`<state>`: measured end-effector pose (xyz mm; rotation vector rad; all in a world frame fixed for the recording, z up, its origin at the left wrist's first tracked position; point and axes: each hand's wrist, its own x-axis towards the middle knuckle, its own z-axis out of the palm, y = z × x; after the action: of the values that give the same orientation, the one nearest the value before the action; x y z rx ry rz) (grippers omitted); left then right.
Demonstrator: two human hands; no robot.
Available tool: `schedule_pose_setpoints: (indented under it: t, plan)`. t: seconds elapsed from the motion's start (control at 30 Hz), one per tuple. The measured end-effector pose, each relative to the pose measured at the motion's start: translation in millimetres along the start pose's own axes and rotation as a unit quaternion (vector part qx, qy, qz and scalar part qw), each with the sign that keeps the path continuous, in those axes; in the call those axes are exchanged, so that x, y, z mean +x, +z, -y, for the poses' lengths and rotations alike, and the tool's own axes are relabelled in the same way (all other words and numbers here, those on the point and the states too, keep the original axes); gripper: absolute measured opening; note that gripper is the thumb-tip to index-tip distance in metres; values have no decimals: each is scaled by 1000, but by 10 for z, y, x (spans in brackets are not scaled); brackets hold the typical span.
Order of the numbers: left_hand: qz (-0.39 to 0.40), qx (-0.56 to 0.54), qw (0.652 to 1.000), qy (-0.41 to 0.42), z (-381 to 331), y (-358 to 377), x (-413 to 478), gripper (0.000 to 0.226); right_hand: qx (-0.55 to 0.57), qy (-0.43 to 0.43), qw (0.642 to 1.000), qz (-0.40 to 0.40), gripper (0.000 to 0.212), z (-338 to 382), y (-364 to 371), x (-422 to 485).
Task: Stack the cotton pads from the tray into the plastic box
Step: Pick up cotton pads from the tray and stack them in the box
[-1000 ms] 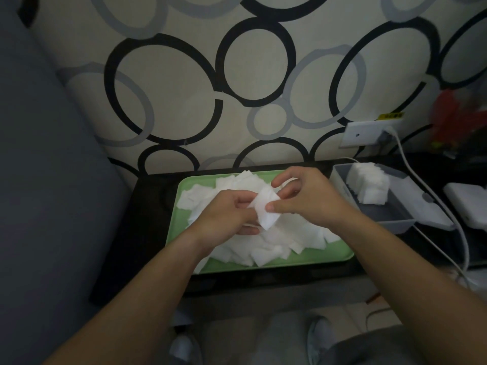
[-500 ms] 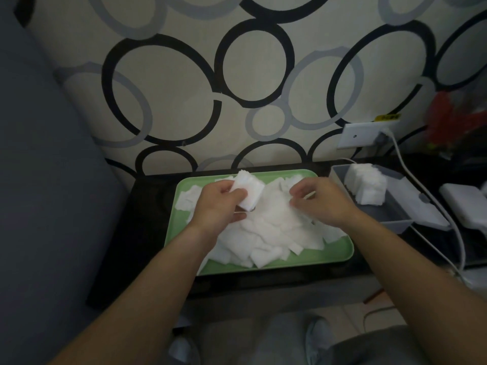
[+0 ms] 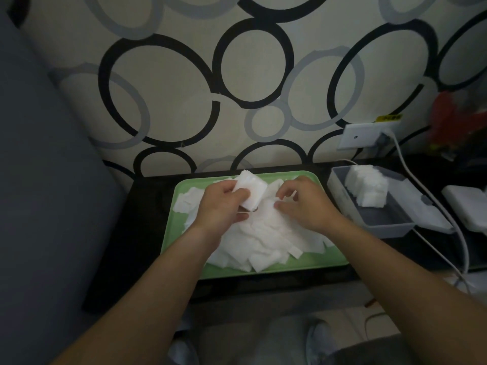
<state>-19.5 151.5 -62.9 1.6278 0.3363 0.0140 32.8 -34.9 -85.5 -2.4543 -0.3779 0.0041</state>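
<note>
Grips a small stack of cotton pads [image 3: 252, 189] in the left hand [image 3: 221, 206], thumb across its near face, just above the far part of the green tray [image 3: 290, 270]. Rests the curled fingers of the right hand [image 3: 303, 204] on the loose pile of pads [image 3: 263, 238] heaped across the tray; cannot tell whether these pinch a pad. Shows the grey plastic box [image 3: 384, 229] just right of the tray on the dark bench [image 3: 147, 233], with a pad stack [image 3: 367, 187] at its far end.

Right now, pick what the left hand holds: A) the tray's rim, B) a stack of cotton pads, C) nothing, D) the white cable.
B: the left hand grips a stack of cotton pads over the loose pile in the green tray.
</note>
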Motion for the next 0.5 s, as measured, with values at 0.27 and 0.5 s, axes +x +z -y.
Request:
schedule_pose_setpoints:
  t: [0.27, 0.5]
  plan:
    - [-29, -20, 999, -5, 13, -31, 29, 19, 420, 113, 900, -28, 10, 113, -307, -97]
    - [25, -103, 994, -23, 4, 127, -78, 22, 544, 104, 832, 36, 28, 283, -285, -156]
